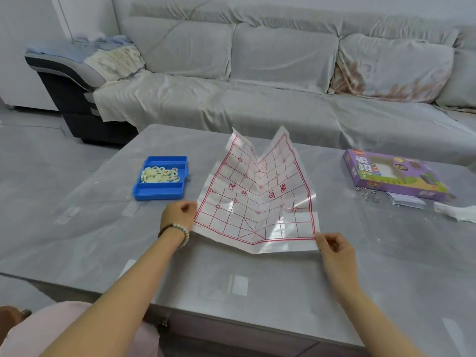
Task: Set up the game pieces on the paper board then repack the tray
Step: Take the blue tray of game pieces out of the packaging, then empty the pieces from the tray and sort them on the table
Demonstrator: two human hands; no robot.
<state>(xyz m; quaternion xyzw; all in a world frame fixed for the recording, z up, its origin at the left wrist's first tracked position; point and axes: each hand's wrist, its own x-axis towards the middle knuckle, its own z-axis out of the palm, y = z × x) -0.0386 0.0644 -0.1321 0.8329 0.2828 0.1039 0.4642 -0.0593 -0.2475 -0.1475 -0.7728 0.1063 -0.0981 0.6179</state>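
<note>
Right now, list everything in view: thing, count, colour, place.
paper board: one, white with red grid, table centre, creased
tray: one, blue, left of the board
game pieces: pile, uncounted, cream, tray's middle compartment
game box: one, purple, table's right side
metal items: a few, silver, in front of the box
crumpled paper: one, white, far right
table: one, grey, glossy
sofa: one, grey covers, behind the table
hands: two; left hand pinches the board's left edge, right hand its near right corner
</note>
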